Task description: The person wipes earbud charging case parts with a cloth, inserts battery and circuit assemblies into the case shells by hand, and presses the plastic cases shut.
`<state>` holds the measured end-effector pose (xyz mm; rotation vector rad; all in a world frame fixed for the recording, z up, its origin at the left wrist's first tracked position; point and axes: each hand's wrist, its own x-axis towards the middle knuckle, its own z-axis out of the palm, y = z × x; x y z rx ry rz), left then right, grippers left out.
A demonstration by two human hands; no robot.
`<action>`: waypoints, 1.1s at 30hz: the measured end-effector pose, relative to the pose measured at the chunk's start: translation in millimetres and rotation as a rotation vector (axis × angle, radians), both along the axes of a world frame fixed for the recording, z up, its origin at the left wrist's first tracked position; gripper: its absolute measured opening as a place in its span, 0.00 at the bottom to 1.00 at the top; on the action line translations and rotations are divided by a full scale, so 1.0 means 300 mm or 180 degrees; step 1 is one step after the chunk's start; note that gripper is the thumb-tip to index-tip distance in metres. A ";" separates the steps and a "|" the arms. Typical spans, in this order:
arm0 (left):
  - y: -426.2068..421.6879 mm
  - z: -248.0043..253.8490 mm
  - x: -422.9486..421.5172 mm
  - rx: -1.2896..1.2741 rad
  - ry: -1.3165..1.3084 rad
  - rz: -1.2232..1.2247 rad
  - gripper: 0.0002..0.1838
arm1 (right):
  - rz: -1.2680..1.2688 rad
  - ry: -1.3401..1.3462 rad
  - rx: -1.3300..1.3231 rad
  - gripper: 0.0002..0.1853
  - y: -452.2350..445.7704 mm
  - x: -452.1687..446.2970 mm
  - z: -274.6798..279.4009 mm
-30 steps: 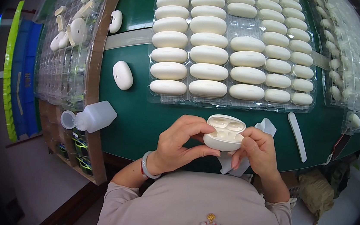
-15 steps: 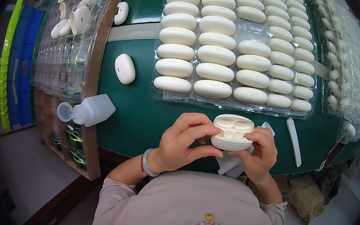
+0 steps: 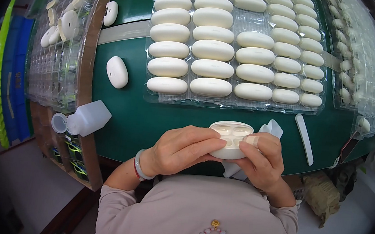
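Observation:
A small white earbud charging case (image 3: 229,153), lid raised, is held between my two hands just above the front of the table. Its lid shows two shallow hollows, and the base has two earbud wells. My left hand (image 3: 184,148) grips the case's left side, its fingertips at the inner rim. From the other side my right hand (image 3: 262,160) holds it, thumb and fingers pressed near the right well. One right finger wears a bandage. Whether earbuds sit in the wells is hard to make out. Behind and below my right hand is a white cloth (image 3: 271,128).
Rows of closed white cases fill a clear plastic tray (image 3: 175,99). A loose case (image 3: 117,72) and an uncapped translucent bottle (image 3: 91,117) are on the left. A white flat stick (image 3: 304,139) rests at right. More clear trays (image 3: 368,66) stand at the far right.
My view has shifted slightly. The fingers of both hands have moved further over the case's inner part, with both thumbs or fingertips now closer together at its middle.

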<state>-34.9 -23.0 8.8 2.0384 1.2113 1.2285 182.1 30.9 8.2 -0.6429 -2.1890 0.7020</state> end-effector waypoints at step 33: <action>-0.087 -0.112 0.061 -0.0143 0.0122 0.0550 0.26 | -0.0366 -0.0414 0.0517 0.28 -0.068 -0.034 -0.134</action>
